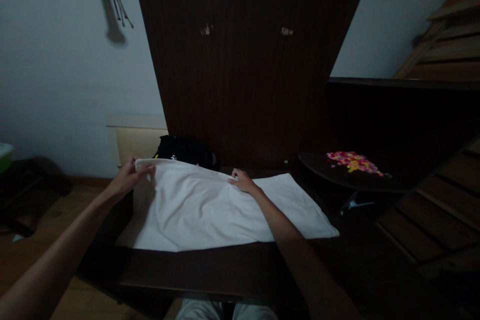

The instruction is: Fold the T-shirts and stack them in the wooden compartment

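Note:
A white cloth (pixel 202 210), wrinkled on its left half, is spread over the dark wooden desk (pixel 195 270). It may be a garment, but its kind does not show clearly. My left hand (pixel 131 177) pinches the cloth's far left corner, thumb on top, and that edge looks lifted a little. Farther right, my right hand (pixel 243 181) has its fingers curled at the far edge near the middle. The cloth's right end lies flat, beyond my right forearm.
Behind the cloth sits a black bundle (pixel 183 150). On the right, a dark curved shelf (pixel 318 166) bears a heap of small pink, red and yellow pieces (pixel 354 161). A tall dark panel (pixel 247 70) rises at the back. A dark stool (pixel 30 185) stands at left.

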Demonstrator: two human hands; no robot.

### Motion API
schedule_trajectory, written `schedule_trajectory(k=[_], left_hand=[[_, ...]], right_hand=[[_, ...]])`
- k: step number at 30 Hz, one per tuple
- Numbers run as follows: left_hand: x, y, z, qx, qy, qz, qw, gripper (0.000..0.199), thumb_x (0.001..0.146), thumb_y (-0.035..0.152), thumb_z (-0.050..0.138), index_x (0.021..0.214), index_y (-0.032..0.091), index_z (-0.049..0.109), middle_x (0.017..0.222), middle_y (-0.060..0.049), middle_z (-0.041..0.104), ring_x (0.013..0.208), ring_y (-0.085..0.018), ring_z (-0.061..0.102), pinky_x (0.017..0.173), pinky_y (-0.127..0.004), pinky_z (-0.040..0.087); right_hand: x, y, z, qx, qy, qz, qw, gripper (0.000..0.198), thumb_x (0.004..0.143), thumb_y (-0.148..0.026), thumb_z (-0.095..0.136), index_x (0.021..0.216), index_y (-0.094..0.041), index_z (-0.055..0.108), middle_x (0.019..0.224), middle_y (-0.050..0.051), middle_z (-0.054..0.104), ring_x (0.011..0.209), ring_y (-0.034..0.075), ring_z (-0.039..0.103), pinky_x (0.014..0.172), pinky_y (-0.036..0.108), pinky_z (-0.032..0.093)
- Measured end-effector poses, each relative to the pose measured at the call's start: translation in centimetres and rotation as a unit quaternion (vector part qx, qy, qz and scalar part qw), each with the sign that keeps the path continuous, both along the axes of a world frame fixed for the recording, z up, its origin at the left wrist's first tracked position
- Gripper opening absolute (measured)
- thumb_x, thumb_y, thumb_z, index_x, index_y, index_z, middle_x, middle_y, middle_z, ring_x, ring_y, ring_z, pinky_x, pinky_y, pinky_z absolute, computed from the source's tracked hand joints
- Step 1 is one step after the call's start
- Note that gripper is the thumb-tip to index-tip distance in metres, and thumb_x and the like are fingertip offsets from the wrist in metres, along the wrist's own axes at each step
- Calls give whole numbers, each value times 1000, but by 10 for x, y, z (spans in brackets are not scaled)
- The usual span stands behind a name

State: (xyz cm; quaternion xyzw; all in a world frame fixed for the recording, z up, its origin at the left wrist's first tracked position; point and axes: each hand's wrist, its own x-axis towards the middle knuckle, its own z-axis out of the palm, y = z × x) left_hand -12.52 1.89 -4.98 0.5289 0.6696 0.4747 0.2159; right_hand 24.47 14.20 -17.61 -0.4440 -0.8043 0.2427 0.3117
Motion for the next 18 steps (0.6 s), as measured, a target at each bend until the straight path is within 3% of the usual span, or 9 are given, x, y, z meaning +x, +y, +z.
schedule_trajectory(k=[5,11,15,18], left_hand=[[2,-9,6,51,-17,-90,994,58,52,49,75,90,25,37,79,6,54,65,-11,53,56,-19,43],[-3,-10,7,62,4,-107,992,49,55,46,72,89,25,43,105,-2,62,86,-16,59,74,-25,49],[-7,-9,11,-11,41,-115,992,42,47,48,73,77,19,63,89,-6,68,88,-24,61,77,-29,49],[-7,-11,17,-46,53,-76,995,44,42,53,73,69,19,69,80,-5,71,89,-28,62,75,-30,49]], right_hand=[[7,3,11,-59,-76,0,995,18,71,-29,70,75,-19,56,80,0,59,78,16,54,68,23,38],[14,6,11,-59,-100,-27,993,25,67,-33,72,68,-18,52,67,-4,52,68,12,47,59,21,32],[17,5,10,-46,-57,23,997,20,66,-30,70,70,-18,55,72,-4,55,73,13,49,66,22,35],[22,6,11,-63,-54,29,996,21,63,-31,71,68,-18,55,70,-5,52,71,13,48,63,21,34]])
